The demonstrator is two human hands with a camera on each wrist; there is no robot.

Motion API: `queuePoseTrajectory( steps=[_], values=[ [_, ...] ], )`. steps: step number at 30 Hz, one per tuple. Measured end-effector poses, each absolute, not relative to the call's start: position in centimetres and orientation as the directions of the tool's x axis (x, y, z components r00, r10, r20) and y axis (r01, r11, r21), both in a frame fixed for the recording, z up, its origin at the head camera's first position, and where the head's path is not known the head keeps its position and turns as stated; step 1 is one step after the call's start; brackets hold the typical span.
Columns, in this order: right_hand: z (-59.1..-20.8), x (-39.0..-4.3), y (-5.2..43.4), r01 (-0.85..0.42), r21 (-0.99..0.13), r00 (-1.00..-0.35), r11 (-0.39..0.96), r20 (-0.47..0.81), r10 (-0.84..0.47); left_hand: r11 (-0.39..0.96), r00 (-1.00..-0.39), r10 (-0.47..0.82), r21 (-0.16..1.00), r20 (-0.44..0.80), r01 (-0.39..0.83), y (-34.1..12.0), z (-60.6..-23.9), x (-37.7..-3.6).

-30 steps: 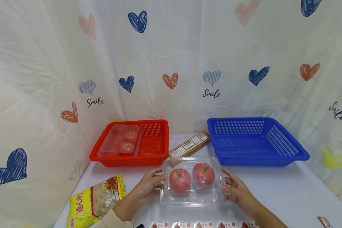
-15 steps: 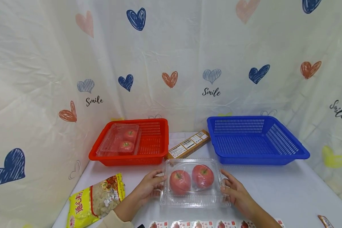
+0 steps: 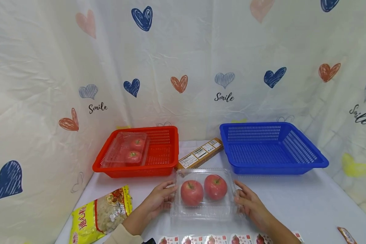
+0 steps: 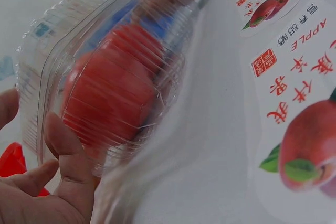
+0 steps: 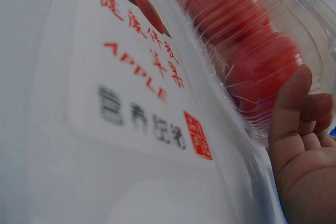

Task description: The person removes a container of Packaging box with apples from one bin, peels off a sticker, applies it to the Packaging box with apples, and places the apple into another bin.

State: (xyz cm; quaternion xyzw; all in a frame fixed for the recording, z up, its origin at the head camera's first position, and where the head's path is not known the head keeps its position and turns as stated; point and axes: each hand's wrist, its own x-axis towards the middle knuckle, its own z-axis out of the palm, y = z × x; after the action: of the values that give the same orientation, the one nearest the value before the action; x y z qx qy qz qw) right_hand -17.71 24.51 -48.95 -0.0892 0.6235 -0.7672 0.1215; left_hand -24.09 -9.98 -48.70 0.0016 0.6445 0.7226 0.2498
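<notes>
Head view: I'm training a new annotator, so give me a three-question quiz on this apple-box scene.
1. True or false: the blue basket holds a clamshell.
2. How many apples are in the clear clamshell between the left hand and right hand?
3. Which lies between the baskets? A) yellow bag B) brown box C) sticker strip

Key: 1 false; 2 two; 3 B.
</notes>
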Motion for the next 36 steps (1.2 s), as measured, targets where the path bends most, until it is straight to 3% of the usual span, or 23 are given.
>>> queuePoseTrajectory(
  steps=[9, 13, 17, 21, 26, 28, 32, 36],
  values=[
    [-48.3, -18.1, 24.3, 0.094, -0.993, -0.973, -0.077, -0.075, -0.217, 0.022, -0.873, 0.367, 0.941, -0.322, -0.338, -11.0, -48.7, -23.5],
    [-47.8, -17.8, 24.6, 0.076, -0.995, -0.985, 0.062, -0.085, -0.152, 0.182, -0.876, 0.374, 0.95, -0.305, -0.253, -12.4, -49.0, -22.3],
    [-47.3, -17.3, 24.8, -0.029, -0.969, -0.995, 0.245, 0.005, -0.097, 0.388, -0.885, 0.385, 0.916, -0.262, -0.102, -14.2, -49.3, -20.7],
    [-46.5, -16.9, 24.4, -0.186, -0.833, -0.981, 0.521, 0.185, -0.054, 0.518, -0.865, 0.426, 0.855, -0.265, -0.007, -15.2, -49.2, -19.0],
    [-45.9, -15.8, 23.1, -0.315, -0.545, -0.904, 0.777, 0.423, -0.07, 0.634, -0.821, 0.417, 0.772, -0.39, -0.045, -15.4, -49.7, -17.4],
    [-45.8, -15.5, 22.5, -0.355, -0.475, -0.869, 0.805, 0.485, -0.097, 0.682, -0.809, 0.436, 0.731, -0.395, 0.011, -15.4, -50.0, -16.9],
    [-45.6, -15.4, 21.4, -0.473, -0.406, -0.795, 0.782, 0.579, -0.181, 0.758, -0.82, 0.501, 0.597, -0.276, 0.262, -15.3, -50.7, -16.0],
    [-45.1, -15.8, 20.3, -0.57, -0.367, -0.733, 0.735, 0.631, -0.253, 0.8, -0.837, 0.498, 0.493, -0.227, 0.343, -15.3, -50.5, -15.7]
  ],
)
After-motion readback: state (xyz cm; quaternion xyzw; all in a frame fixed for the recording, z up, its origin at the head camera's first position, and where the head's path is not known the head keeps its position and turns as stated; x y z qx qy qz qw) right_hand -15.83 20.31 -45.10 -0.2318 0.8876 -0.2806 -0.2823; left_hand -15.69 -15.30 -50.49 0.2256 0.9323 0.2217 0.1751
